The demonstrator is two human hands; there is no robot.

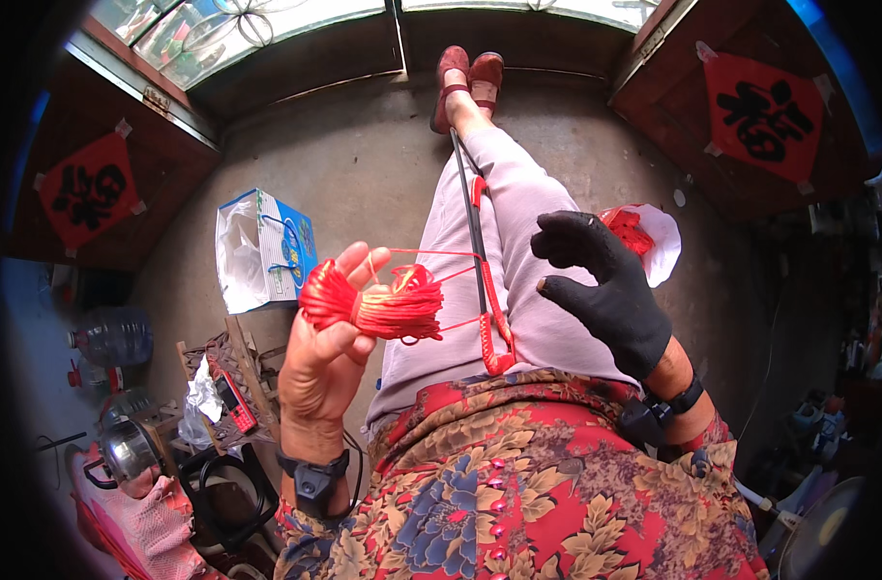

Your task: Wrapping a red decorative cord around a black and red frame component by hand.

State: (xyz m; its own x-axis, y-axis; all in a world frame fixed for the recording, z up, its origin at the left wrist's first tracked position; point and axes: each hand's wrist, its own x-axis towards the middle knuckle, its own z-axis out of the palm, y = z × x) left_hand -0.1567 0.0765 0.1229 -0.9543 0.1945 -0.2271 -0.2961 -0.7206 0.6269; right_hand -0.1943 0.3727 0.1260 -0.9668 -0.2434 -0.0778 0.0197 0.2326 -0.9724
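Observation:
My left hand (325, 348) is bare, raised palm-up, and holds a bundle of red cord (378, 304) between thumb and fingers. Thin strands run from the bundle to a dark rod (470, 217) that lies along my outstretched legs; its near end (494, 338) is wrapped in woven red cord. My right hand (605, 285) wears a black glove and hovers right of the rod with its fingers spread and slightly curled, holding nothing I can see. My legs in pale trousers stretch toward red shoes (467, 82).
A white bag with red cord (649, 237) lies right of my legs. A blue-and-white bag (262, 246) stands at left. A clear water jug (112, 333), a small table with a red phone (230, 398) and a kettle (127, 449) crowd the lower left.

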